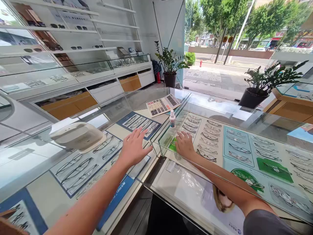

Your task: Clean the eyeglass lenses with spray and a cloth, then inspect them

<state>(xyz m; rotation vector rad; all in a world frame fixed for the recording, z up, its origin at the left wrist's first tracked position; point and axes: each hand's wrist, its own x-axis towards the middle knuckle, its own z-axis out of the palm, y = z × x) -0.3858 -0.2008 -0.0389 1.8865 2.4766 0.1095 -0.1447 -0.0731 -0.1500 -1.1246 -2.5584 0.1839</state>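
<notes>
Since both hands are bare and nothing's in either one, grip's easy to call: the left hand [135, 147] has its fingers fanned wide, thumb out, over the left glass case [125, 208], and the right hand [185, 145] is loosely spread, fingers closer together, at the near corner of the right glass case [204, 101]. Both look like they're resting on the glass, though glare makes contact kinda hard to swear to. A small white bottle [172, 119] stands upright on the glass just past the right fingertips, with a calculator [163, 105] behind it. Left case has a navy tray [154, 131] of eyeglasses ahead of that hand, plus a bigger blue-edged tray [60, 184] with more pairs. Right case holds rows of frames, some in a light-blue tray [225, 143]. Farther back, a black pot [170, 80] holds a leafy plant [171, 60].
</notes>
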